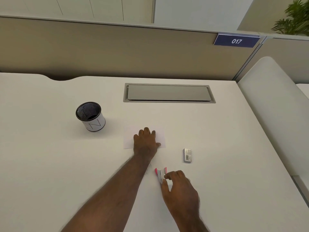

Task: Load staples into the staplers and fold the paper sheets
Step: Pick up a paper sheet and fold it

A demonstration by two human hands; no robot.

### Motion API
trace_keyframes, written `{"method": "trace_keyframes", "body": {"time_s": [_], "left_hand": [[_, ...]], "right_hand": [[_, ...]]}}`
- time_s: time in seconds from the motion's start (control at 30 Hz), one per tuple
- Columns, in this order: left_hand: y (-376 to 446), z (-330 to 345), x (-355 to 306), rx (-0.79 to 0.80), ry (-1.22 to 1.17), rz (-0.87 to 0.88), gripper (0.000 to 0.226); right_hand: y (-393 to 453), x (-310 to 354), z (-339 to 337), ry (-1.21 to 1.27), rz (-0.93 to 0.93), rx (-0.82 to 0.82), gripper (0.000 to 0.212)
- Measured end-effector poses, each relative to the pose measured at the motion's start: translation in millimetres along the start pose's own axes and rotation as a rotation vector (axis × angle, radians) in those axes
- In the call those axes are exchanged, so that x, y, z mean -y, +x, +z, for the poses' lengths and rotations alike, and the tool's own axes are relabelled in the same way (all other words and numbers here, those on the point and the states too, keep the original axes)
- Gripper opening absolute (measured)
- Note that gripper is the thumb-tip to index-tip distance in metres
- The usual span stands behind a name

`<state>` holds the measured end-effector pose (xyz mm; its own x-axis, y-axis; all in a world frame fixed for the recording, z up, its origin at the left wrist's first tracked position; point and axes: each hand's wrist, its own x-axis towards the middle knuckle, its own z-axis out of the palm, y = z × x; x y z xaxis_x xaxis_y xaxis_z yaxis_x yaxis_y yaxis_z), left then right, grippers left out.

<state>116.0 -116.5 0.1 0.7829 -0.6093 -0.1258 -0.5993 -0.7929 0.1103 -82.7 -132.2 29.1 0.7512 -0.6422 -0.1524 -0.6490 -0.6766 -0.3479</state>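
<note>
— White desk [58,156] surface is seen stretching wide, bounded behind by a beige partition [100,52] and at the right by a rounded white divider [274,104]. How much room is left open?

— Broad bare stretches are left at the left and near edges. A grey cable hatch [168,93] is set flush near the back; a mesh pen cup [91,116] is stood left of centre.

— And the task's things?

— A white paper sheet [129,137] is pressed flat mid-desk by the left hand [145,142], fingers spread. A pink stapler [160,174], hinged open, is pinched by the right hand [179,191]. A staple box [187,155] is lain apart, to the right.
</note>
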Motion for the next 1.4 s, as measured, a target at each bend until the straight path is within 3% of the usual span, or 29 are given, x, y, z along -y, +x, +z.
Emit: {"method": "trace_keyframes", "body": {"time_s": [0.13, 0.3, 0.4, 0.47, 0.57, 0.67, 0.73, 1.0, 1.2, 1.4], "left_hand": [[10, 2, -1, 0.017, 0.017, -0.009, 0.056], [12, 5, -4, -0.013, 0.013, 0.025, 0.041], [7, 2, -3, -0.061, -0.118, -0.015, 0.033], [-1, -5, -3, -0.103, -0.404, -0.084, 0.028], [-22, -22, -1, -0.071, -1.01, -0.184, 0.024], [-53, -38, 3, 0.072, -1.44, -0.236, 0.018], [-73, -42, 7, 0.172, -1.614, -0.247, 0.021], [-115, -51, 17, 0.353, -1.887, -0.208, 0.04], [-111, -57, 27, 0.318, -2.093, -0.404, 0.054], [-115, -59, 20, 0.208, -1.94, -0.468, 0.019]], "right_hand": [[0, -1, -1, 0.017, -0.024, 0.002, 0.023], [3, -1, -1, 0.033, -0.012, -0.018, 0.023], [10, 2, -1, 0.11, 0.011, -0.018, 0.021], [18, 4, -3, 0.272, 0.042, -0.025, 0.022], [37, 10, -13, 0.767, 0.189, 0.001, 0.036], [50, 17, -29, 1.227, 0.348, 0.131, 0.04], [54, 19, -35, 1.381, 0.36, 0.206, 0.039], [54, 28, -43, 1.347, 0.266, 0.201, 0.013], [51, 30, -50, 1.156, 0.263, 0.048, 0.008], [47, 29, -48, 0.86, 0.121, -0.201, 0.014]]}}
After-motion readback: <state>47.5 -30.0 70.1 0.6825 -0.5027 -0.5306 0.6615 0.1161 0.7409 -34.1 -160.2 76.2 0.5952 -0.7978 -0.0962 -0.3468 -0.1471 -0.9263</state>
